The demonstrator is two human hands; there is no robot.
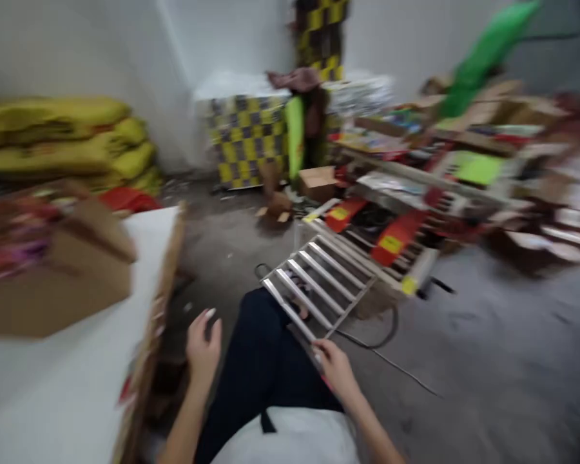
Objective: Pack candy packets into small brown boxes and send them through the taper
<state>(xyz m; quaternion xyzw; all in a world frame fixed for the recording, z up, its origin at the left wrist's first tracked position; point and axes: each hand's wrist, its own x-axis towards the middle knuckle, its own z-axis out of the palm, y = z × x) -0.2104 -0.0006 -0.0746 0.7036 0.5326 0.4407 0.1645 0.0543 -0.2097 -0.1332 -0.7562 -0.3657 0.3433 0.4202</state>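
My left hand [204,347] hovers over my dark-clothed leg, beside the white-topped table [84,361]. Its thumb and fingers are apart and nothing shows between them. My right hand [337,368] is closed at the near corner of a silver roller rack [314,283] with several parallel bars. Below its fingers a pale piece and a thin red edge show. Motion blur hides whether the fingers grip the rack or a small thing. The rack adjoins a pale-framed machine [352,251] with orange-red panels and yellow labels.
An open cardboard box [72,270] with colourful contents stands on the table. Yellow sacks [67,145] are stacked behind it. Cartons and clutter [488,129] cover the back right, with a green bag [488,58] above. A cable [406,370] lies on the grey floor.
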